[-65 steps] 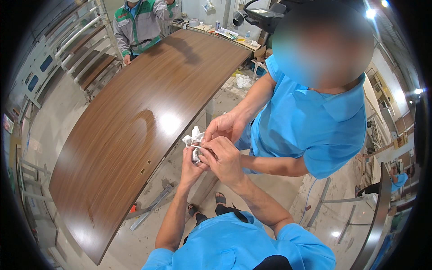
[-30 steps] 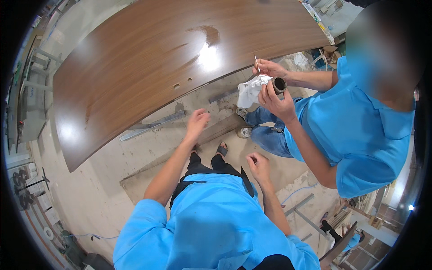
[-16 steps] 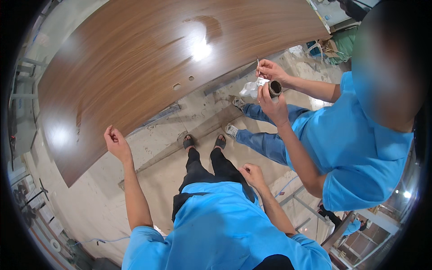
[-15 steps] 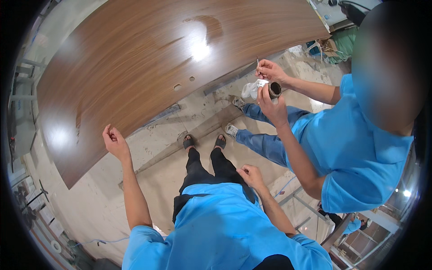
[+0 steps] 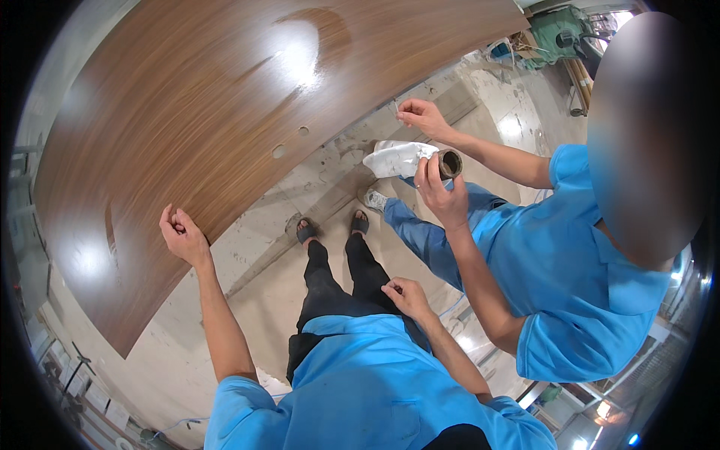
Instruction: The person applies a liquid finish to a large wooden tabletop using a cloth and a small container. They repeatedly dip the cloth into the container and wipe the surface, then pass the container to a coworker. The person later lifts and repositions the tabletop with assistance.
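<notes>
My left hand (image 5: 184, 234) is over the near edge of a large brown wood-grain panel (image 5: 187, 150), its fingers curled in. What those fingers hold, if anything, is hidden. Close to my right thigh, my right hand (image 5: 409, 297) is closed, thumb against the bent fingers, and I cannot see whether anything is inside. The panel has two small holes near its edge and a darker smear on its far part. To my right a co-worker holds a dark round pot (image 5: 450, 164) and a white cloth (image 5: 397, 158) in one hand, and a thin stick (image 5: 397, 107) in the other.
The co-worker (image 5: 577, 285), in a blue shirt, stands close on my right. Beyond the panel's right end lie a green bundle (image 5: 553, 31) and cardboard tubes (image 5: 579, 86). Racks and clutter (image 5: 71, 382) line the lower left. The floor (image 5: 292, 225) is pale and stained.
The view has shifted, with the panel lower at its near corner. The co-worker's hands and pot have moved slightly, and more of the white cloth shows. My hands keep their curled pose.
</notes>
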`<state>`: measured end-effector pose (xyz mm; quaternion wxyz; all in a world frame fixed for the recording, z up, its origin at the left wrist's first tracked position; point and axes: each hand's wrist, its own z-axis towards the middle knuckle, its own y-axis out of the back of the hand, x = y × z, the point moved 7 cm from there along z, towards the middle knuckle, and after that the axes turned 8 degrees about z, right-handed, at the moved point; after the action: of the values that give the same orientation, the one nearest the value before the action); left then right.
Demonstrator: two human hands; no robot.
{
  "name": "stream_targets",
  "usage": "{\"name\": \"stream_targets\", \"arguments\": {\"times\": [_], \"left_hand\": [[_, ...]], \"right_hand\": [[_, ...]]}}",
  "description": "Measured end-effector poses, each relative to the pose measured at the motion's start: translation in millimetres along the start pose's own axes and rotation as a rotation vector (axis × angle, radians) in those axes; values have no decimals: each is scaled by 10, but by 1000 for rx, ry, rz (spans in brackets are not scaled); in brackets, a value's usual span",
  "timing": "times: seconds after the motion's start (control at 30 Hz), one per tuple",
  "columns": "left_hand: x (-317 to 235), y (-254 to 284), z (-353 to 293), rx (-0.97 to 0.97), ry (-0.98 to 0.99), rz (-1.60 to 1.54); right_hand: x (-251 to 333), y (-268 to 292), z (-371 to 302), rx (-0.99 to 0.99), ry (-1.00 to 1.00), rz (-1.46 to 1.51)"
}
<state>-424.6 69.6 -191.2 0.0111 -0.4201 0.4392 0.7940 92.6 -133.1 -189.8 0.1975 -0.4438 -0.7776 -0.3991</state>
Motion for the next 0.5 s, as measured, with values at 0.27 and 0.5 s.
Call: {"name": "stream_targets", "arguments": {"times": [0.27,0.5], "left_hand": [[-3,-52,42,17,6,21],[-6,-34,98,8,11,15]], "right_hand": [[57,12,51,-4,-40,-13],[164,11,60,11,-41,-20]]}}
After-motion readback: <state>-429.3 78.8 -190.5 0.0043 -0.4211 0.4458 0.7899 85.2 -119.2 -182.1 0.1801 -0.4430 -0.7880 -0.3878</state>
